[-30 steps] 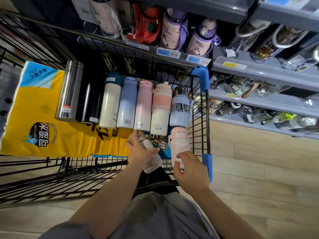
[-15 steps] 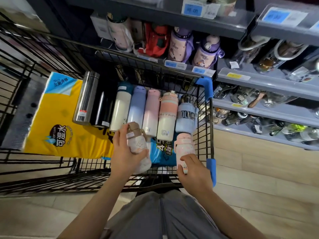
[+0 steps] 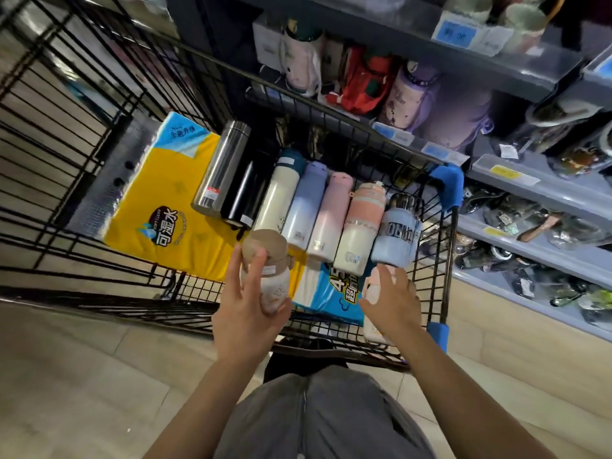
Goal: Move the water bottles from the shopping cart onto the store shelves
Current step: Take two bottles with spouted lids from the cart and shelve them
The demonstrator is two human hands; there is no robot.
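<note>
Left hand grips a tan-lidded clear bottle at lower centre, lid up, lifted above the shopping cart floor. Right hand curls over a pink bottle by the cart's right wall — long axis running toward the person. Shelves lie upper right, so the right hand is nearer. Seven more bottles lie in a row mid-frame.

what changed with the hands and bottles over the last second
The left hand has lifted the tan-capped bottle up off the packs in the cart. The right hand has slid forward along the pink bottle, which still lies there. The row of seven bottles has not moved.
</note>
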